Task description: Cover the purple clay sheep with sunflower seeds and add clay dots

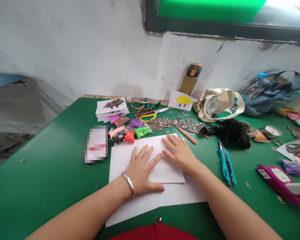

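Note:
White paper [150,196] lies on the green table, with a smaller folded white sheet [165,173] on top. My left hand [143,171], a silver bangle at its wrist, rests flat with fingers spread across the left part of the smaller sheet and the paper beneath. Flat on the upper right of that sheet is my right hand [180,153], fingers extended. The index fingertip of my left hand is close to my right thumb. Past the papers sit bags of coloured clay [143,131], sunflower seeds [162,123] and an orange stick-like tool [187,136].
Scissors [147,115] and hedgehog pictures [112,106] lie at the back. A blurred card [96,146] is at left. On the right are a teal cutter [226,165], a black bag [233,133] and a magenta case [280,183]. A bottle [189,80] stands by the wall.

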Available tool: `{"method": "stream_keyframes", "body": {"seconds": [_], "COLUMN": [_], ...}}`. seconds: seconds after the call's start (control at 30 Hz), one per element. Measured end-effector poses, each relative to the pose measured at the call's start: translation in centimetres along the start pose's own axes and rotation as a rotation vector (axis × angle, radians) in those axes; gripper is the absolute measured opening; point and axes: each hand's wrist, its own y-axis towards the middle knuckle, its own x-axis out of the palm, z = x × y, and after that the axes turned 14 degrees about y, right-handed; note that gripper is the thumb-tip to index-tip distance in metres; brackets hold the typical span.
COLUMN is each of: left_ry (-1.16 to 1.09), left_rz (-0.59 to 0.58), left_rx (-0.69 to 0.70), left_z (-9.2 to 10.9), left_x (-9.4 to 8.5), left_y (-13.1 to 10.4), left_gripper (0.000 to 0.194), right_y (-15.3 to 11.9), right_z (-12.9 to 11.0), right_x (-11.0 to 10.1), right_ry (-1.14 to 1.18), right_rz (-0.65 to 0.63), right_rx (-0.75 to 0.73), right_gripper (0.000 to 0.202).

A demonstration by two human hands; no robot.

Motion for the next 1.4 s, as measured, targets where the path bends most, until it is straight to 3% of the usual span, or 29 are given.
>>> {"method": "stream_keyframes", "body": {"seconds": [0.27,0.5,0.63,0.73,0.87,0.93,1.23,1.4], "left_ry": [-0.003,-0.004,-0.005,-0.007,-0.02,-0.02,-0.035,-0.031], "left_rz": [0.023,0.013,0.002,-0.014,0.0,0.007,0.05,0.06], "left_rx": [0.107,0.098,0.044,0.006,0.003,0.007,0.005,-0.002], "left_z": [-0.3,-0.1,0.2,0.3,0.2,0.2,-0.3,-0.4], "left_x": [-0.3,-0.2,-0.6,-0.7,-0.5,-0.4,-0.1,0.1], "left_y": [0.6,1.0,1.0,0.9,0.8,0.9,0.9,0.9], "left_gripper": [0.101,0.104,0.104,0.105,0.105,0.104,0.099,0.094], "right_y": [-0.6,-0.6,-1.5,-3.3,-5.8,-6.4,-5.5,-5.6], "right_z": [0.7,2.0,1.6,0.7,-0.4,-0.6,0.1,0.5], "right_x": [-0.7,-0.1,-0.6,-1.5,-2.5,-2.6,-2.2,-2.1], "right_ry": [-0.03,0.058,0.185,0.261,0.251,0.221,0.234,0.259], "right_rz": [0.075,0.108,0.129,0.033,-0.16,-0.208,-0.096,-0.061], "right_rx": [-0.004,-0.016,0.024,0.018,-0.076,-0.09,-0.094,-0.083], "right_gripper": [0.051,0.048,0.051,0.064,0.102,0.109,0.091,0.091]}}
